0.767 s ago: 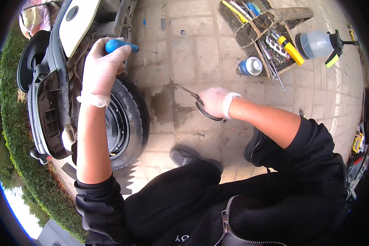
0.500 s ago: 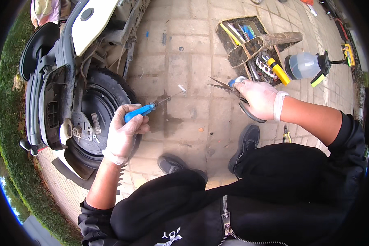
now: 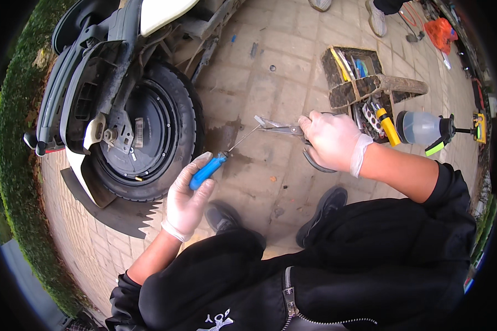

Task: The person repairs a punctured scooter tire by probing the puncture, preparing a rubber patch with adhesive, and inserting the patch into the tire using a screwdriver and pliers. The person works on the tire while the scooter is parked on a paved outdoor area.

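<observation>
My left hand (image 3: pixel 186 201), in a thin translucent glove, grips the blue handle of a thin-shafted tool (image 3: pixel 206 172) that looks like a tyre plug tool. A small pale strip (image 3: pixel 266 121) sits at its tip. My gloved right hand (image 3: pixel 332 139) is closed on a pair of scissors (image 3: pixel 284 129). The scissor blades point left and meet the strip at the tool's tip; whether they cut into it I cannot tell. Left of my left hand stands a scooter wheel with a black tyre (image 3: pixel 174 105) and black rim.
A wooden tool carrier (image 3: pixel 342 95) with a yellow-handled tool (image 3: pixel 388 128) stands at the right, beside a pump spray bottle (image 3: pixel 422 128). An orange bag (image 3: pixel 440 34) lies far right. Another person's shoe (image 3: pixel 376 19) shows at the top. A hedge (image 3: pixel 16 182) runs along the left.
My right hand has brought the scissors left to the tool's tip, and their blades have drawn together. The whole view has shifted, bringing another person's shoes further into sight.
</observation>
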{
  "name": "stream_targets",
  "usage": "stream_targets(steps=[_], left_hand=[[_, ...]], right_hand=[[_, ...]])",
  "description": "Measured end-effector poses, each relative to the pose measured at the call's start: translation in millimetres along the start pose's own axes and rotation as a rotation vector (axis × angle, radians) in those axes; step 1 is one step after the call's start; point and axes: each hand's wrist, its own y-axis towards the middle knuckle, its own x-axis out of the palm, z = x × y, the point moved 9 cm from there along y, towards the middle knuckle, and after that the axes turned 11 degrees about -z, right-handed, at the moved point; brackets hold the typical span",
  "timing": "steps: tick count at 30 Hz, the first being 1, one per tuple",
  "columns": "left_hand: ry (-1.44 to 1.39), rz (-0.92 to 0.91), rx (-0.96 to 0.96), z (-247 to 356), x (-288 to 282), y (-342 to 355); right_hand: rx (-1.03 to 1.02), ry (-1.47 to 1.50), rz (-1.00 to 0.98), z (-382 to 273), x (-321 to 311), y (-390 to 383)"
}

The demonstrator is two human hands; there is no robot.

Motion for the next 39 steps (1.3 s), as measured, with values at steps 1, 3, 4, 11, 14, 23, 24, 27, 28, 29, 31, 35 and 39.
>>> stream_targets(steps=[1,3,4,11,14,23,24,27,28,29,31,35,39], left_hand=[[0.077,-0.011,0.04,4.8,2.1,0.0],[0.188,-0.025,0.09,10.5,4.8,1.6],[0.293,-0.02,0.137,15.6,5.6,3.1],[0.826,-0.006,0.319,43.4,20.1,11.3],[0.932,-0.027,0.372,54.3,32.0,13.4],[1.15,-0.032,0.451,63.5,44.4,10.4],[1.16,-0.039,0.46,62.9,44.9,9.9],[1.175,-0.055,0.484,61.7,46.7,9.1],[1.171,-0.052,0.484,61.2,46.7,9.2],[1.165,-0.053,0.48,60.8,46.5,9.3],[1.168,-0.059,0.473,60.7,45.7,8.9],[1.141,-0.076,0.428,58.7,43.7,9.1],[1.069,-0.041,0.414,59.0,41.3,11.0]], right_hand=[[0.038,-0.003,-0.031,6.0,2.9,2.2],[0.108,0.045,-0.112,20.1,8.8,3.9],[0.137,0.096,-0.163,27.8,11.8,2.5],[0.071,0.141,-0.084,17.5,6.1,-16.8],[0.092,0.084,-0.053,9.9,7.5,-14.1],[0.039,0.092,-0.104,5.2,13.1,-2.2],[0.04,0.079,-0.083,4.9,11.4,-2.2],[0.043,0.042,-0.052,4.2,8.3,-1.6],[0.042,0.029,-0.062,3.8,8.8,-0.9],[0.044,0.009,-0.073,3.6,9.5,-0.3],[0.055,-0.004,-0.076,4.4,9.6,0.4],[0.047,-0.008,-0.058,4.8,11.4,1.0],[0.062,0.009,-0.102,10.8,23.7,5.2]])
